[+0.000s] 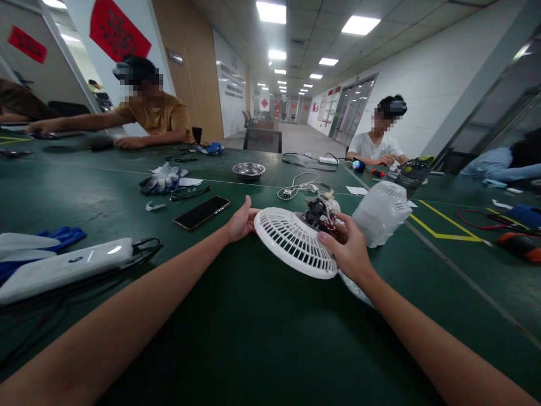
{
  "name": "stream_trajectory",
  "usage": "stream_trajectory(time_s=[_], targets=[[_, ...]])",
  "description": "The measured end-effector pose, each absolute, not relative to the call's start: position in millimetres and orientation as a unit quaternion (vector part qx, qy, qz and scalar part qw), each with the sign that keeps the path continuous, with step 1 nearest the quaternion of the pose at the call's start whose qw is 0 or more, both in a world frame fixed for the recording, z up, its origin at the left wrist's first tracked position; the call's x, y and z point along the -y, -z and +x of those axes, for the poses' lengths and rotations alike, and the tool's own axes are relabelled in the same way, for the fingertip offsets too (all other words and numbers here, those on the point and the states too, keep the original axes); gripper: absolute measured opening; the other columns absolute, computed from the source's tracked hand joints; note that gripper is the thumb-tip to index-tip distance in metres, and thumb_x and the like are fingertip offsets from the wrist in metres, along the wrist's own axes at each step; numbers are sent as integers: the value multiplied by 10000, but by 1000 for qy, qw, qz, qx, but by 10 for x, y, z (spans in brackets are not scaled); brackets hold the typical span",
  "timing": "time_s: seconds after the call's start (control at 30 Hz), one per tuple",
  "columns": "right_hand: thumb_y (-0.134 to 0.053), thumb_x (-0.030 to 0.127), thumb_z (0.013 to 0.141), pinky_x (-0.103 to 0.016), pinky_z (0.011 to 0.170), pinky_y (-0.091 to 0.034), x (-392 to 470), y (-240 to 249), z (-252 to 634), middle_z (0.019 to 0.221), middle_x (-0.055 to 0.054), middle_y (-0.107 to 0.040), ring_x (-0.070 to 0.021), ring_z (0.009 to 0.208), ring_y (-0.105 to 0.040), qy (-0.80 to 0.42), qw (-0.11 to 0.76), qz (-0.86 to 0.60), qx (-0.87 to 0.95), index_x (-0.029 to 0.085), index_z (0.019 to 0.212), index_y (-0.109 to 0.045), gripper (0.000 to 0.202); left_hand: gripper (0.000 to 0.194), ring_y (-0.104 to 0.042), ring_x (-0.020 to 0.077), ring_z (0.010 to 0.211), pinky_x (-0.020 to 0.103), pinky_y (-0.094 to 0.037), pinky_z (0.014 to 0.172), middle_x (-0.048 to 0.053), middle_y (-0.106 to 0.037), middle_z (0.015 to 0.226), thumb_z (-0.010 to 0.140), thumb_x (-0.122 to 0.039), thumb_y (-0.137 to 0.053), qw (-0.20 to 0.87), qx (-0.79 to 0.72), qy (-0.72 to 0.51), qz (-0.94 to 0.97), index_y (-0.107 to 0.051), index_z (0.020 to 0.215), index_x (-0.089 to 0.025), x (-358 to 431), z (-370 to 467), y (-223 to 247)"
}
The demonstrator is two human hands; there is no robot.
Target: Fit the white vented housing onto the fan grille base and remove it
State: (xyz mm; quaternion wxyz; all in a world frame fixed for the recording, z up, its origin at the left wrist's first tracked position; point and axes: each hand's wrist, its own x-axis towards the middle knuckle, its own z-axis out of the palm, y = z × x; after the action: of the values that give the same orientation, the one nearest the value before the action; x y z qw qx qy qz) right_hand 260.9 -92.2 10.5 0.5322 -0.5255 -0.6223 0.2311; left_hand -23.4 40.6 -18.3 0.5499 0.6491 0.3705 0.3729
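A round white slatted fan grille (291, 239) is tilted above the green table (236, 338), with a dark motor and loose wires (319, 211) behind it. My right hand (349, 248) grips the grille and motor from the right, thumb on the slats. At the grille's left rim is my left hand (243, 221), its thumb raised and its other fingers partly hidden behind the rim. A translucent white plastic housing (380, 213) stands just beyond my right hand. Below my right wrist, a pale curved piece (357, 288) lies partly covered.
Left of my hands lie a black phone (202, 212), gloves (163, 179) and a white power strip (71, 268). A metal bowl (248, 171) and a white cable (298, 187) lie farther back. Several people sit around the table. Tools and a red cable are at the right.
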Motion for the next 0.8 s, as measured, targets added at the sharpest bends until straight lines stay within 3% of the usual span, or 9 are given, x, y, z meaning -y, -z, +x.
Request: stream_trajectory(time_s=[0.1, 0.2, 0.33, 0.47, 0.67, 0.8], targets=[[-792, 527, 760, -567, 997, -515, 927, -79, 2553, 1221, -154, -729, -364, 1094, -709, -139, 449, -543, 696, 223, 1392, -515, 753, 712, -698, 261, 813, 363, -529, 744, 140, -739, 816, 769, -848, -559, 641, -323, -320, 618, -705, 788, -152, -410, -228, 188], [-776, 556, 761, -578, 1033, -487, 915, -43, 2496, 1284, -174, -692, -385, 1186, -665, -71, 394, -531, 747, 213, 1399, -521, 767, 498, -673, 210, 741, 344, -518, 718, 89, -736, 816, 754, -637, -763, 629, -355, -328, 609, -707, 800, -144, -444, -213, 242], [-702, 529, 838, -546, 1015, -499, 854, -12, 2593, 1280, -155, -682, -346, 1150, -670, -44, 381, -496, 779, 225, 1441, -458, 718, 493, -636, 166, 641, 301, -486, 631, 39, -708, 736, 778, -629, -741, 593, -385, -332, 625, -706, 814, -139, -493, -217, 317], [-567, 427, 930, -513, 1011, -501, 712, 13, 2829, 1291, -142, -659, -308, 1151, -647, 5, 440, -497, 748, 227, 1435, -447, 556, 549, -630, 164, 633, 289, -471, 616, 27, -703, 727, 790, -687, -679, 531, -404, -336, 665, -713, 826, -141, -478, -222, 309], [-650, 380, 840, -561, 1102, -424, 420, 161, 3070, 1369, -174, -590, -353, 1302, -539, 80, 403, -590, 695, 205, 1390, -505, 595, 543, -633, 179, 645, 296, -472, 624, 27, -704, 725, 814, -692, -638, 506, -413, -325, 684, -722, 827, -155, -406, -217, 229], [-712, 414, 771, -550, 967, -506, 327, 255, 3130, 1261, -167, -655, -347, 1075, -658, 9, 378, -636, 672, 205, 1443, -427, 759, 556, -652, 189, 672, 301, -481, 642, 35, -718, 748, 817, -701, -628, 501, -414, -325, 687, -727, 848, -155, -423, -226, 245]])
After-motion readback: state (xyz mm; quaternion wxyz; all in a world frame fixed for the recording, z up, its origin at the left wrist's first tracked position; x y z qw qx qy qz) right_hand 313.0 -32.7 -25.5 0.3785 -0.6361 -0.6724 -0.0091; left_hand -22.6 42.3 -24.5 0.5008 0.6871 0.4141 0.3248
